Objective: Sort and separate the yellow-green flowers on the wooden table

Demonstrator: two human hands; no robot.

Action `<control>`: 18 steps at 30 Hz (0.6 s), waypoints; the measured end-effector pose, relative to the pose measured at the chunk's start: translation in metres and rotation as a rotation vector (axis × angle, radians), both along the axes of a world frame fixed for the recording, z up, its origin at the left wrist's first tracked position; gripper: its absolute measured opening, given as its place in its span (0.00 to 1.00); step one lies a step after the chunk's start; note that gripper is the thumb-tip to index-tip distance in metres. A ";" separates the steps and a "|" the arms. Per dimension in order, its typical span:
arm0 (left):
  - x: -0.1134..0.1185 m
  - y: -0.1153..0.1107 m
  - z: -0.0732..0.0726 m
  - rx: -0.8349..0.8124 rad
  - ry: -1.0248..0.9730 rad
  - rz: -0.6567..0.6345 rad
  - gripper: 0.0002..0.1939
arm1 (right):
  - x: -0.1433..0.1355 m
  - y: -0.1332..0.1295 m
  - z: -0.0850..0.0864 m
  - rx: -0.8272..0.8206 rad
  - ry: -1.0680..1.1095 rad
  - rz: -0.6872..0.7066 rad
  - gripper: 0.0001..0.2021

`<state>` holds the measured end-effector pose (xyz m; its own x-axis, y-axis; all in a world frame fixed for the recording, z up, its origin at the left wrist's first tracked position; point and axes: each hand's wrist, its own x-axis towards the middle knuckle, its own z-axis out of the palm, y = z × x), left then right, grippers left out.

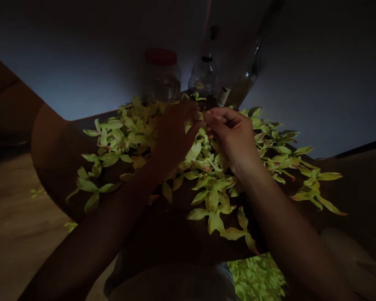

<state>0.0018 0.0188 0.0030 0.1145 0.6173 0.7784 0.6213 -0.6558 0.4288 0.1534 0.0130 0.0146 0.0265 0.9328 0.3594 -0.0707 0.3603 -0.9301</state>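
Observation:
Over a heap of yellow-green flowers (213, 196) with pink-tinged tips, my two hands meet near the middle of the dark table. My left hand (177, 131) is in shadow, its fingers curved and a gap showing between thumb and fingers. I see nothing held in it. My right hand (236, 131) is closed in a pinch, thumb against index finger, its fingertips close to those of my left hand. Whatever sits in that pinch is too small and dark to name. Flowers lie under and around both hands.
Along the wall stand a red-lidded jar (163, 79), a clear bottle (203, 75) with a dark neck, a taller glass vessel (247, 79) and a small white-labelled container (223, 96). More flowers (257, 276) lie below the table's front edge. The room is dim.

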 end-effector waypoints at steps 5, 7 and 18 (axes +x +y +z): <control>-0.005 0.003 0.003 0.101 0.136 -0.028 0.07 | 0.000 -0.002 0.002 -0.059 0.052 -0.017 0.08; -0.009 0.002 0.007 0.097 0.091 -0.045 0.05 | 0.002 -0.004 0.002 -0.051 0.032 0.020 0.08; -0.012 -0.007 0.019 -0.157 0.081 -0.133 0.10 | 0.007 -0.004 0.007 0.110 -0.162 -0.090 0.03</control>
